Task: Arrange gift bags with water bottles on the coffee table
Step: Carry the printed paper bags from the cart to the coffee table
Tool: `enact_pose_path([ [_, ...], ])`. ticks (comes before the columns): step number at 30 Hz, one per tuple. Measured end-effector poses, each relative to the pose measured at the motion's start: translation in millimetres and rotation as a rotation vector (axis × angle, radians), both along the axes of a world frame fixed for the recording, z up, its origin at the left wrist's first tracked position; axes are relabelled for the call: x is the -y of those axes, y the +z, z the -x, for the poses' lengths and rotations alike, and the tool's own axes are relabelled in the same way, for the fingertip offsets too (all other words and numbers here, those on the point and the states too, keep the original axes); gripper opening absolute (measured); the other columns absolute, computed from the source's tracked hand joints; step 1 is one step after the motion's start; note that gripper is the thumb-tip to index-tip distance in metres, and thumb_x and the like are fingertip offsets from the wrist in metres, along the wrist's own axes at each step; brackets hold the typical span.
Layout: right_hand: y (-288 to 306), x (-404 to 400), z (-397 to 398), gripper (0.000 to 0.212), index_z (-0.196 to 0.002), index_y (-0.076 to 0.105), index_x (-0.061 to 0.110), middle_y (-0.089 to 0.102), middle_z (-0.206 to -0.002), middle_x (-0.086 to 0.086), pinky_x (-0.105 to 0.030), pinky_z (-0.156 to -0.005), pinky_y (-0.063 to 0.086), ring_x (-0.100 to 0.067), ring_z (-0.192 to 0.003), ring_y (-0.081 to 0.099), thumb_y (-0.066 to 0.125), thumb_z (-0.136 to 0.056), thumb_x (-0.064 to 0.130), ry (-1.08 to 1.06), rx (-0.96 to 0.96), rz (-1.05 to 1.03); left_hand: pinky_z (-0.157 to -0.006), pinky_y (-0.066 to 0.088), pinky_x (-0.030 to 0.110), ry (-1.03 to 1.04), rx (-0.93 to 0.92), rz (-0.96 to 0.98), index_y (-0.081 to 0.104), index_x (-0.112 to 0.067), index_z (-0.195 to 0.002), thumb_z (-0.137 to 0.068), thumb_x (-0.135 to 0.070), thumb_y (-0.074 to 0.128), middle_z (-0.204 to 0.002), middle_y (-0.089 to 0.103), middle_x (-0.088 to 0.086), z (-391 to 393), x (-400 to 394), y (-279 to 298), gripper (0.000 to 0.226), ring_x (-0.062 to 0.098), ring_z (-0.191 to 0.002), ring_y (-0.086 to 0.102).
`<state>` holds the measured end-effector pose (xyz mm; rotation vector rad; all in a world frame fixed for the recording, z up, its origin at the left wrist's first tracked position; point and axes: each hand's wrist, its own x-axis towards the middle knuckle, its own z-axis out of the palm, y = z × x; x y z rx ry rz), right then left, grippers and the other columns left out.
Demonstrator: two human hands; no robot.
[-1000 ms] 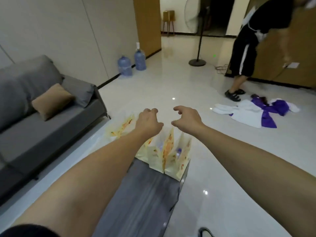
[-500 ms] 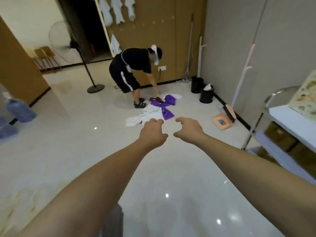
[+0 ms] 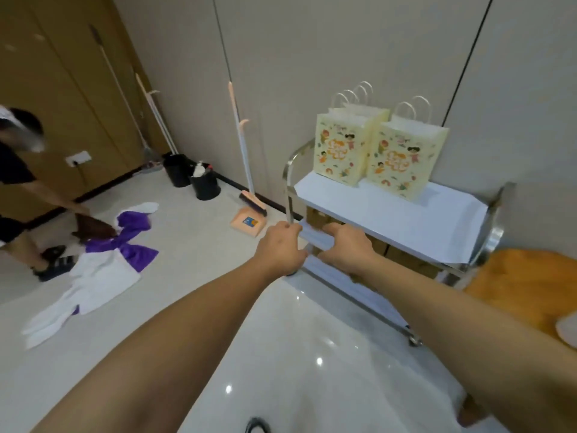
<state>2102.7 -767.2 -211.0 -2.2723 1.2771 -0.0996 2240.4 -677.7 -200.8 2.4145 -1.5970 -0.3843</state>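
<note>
Two bare hands reach forward side by side, empty. To the left of the left hand point(image 3: 282, 246), well apart, white and purple cloths point(image 3: 103, 260) lie on the glossy floor beside a stooping person point(image 3: 18, 189), and an orange dustpan with its brush point(image 3: 249, 218) stands near the wall. The left hand, fingers loosely curled around nothing, hovers near the steel upright of the white-topped metal trolley point(image 3: 406, 220). The right hand point(image 3: 348, 246), relaxed with fingers extended, hangs just in front of the trolley's top edge. Beyond and above the right hand, two pale yellow paper gift bags with cartoon prints and white cord handles point(image 3: 377, 151) stand upright, touching, at the back of the top shelf. Whether they hold bottles cannot be seen. Likely best: take each bag by both cords, lift straight up, support the base and keep it level.
</note>
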Motion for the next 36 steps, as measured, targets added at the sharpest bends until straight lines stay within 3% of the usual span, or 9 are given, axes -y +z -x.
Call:
enact_pose_path([
  [4,-1,49,21,0.06,-0.135,0.056,0.022,0.062,-0.13,-0.005,-0.045,-0.096,0.052,-0.03,-0.12,0.056,0.077,-0.081,0.036,-0.171,-0.01,0.006,-0.097,0.046,0.04,-0.177,-0.027,-0.002,0.053,-0.018,-0.134,-0.088,-0.035,0.068,-0.132,0.053,0.009,3,74,-5,0.051,0.03,-0.123,0.05],
  [9,14,102,30,0.075,-0.149,0.044,0.025,0.052,-0.146,-0.004,-0.046,-0.105,0.046,-0.03,-0.133,0.048,0.075,-0.081,0.036,-0.365,-0.012,0.035,-0.105,0.041,0.045,-0.333,-0.02,0.002,0.041,-0.019,-0.149,-0.094,-0.038,0.063,-0.147,0.042,0.01,-1,156,15,0.062,0.032,-0.134,0.04],
  [15,34,166,20,0.073,-0.147,0.047,0.025,0.059,-0.138,-0.002,-0.044,-0.096,0.053,-0.027,-0.12,0.056,0.076,-0.081,0.035,-0.558,0.038,0.095,-0.11,0.039,0.046,-0.468,-0.023,0.039,0.04,-0.02,-0.15,-0.096,-0.04,0.062,-0.153,0.037,0.009,-17,241,33,0.062,0.031,-0.14,0.036],
  [28,32,376,12,0.074,-0.143,0.049,0.024,0.065,-0.123,-0.003,-0.044,-0.091,0.054,-0.028,-0.115,0.059,0.079,-0.076,0.034,-0.595,0.111,0.115,-0.107,0.043,0.046,-0.394,-0.067,0.024,0.044,-0.021,-0.145,-0.093,-0.039,0.065,-0.146,0.044,0.008,-34,432,20,0.059,0.031,-0.135,0.041],
  [33,33,463,12,0.08,-0.145,0.039,0.023,0.049,-0.134,-0.011,-0.047,-0.1,0.046,-0.036,-0.128,0.044,0.081,-0.077,0.035,-0.593,0.067,0.143,-0.106,0.042,0.043,-0.378,-0.027,-0.006,0.045,-0.017,-0.145,-0.093,-0.039,0.066,-0.143,0.046,0.009,-25,502,25,0.06,0.031,-0.131,0.044],
  [36,32,503,8,0.096,-0.148,0.029,0.024,0.038,-0.144,-0.011,-0.048,-0.106,0.039,-0.036,-0.135,0.036,0.087,-0.071,0.032,-0.58,0.058,0.156,-0.105,0.045,0.044,-0.365,-0.011,-0.027,0.045,-0.016,-0.145,-0.093,-0.039,0.065,-0.143,0.047,0.009,-23,535,23,0.06,0.031,-0.13,0.045],
])
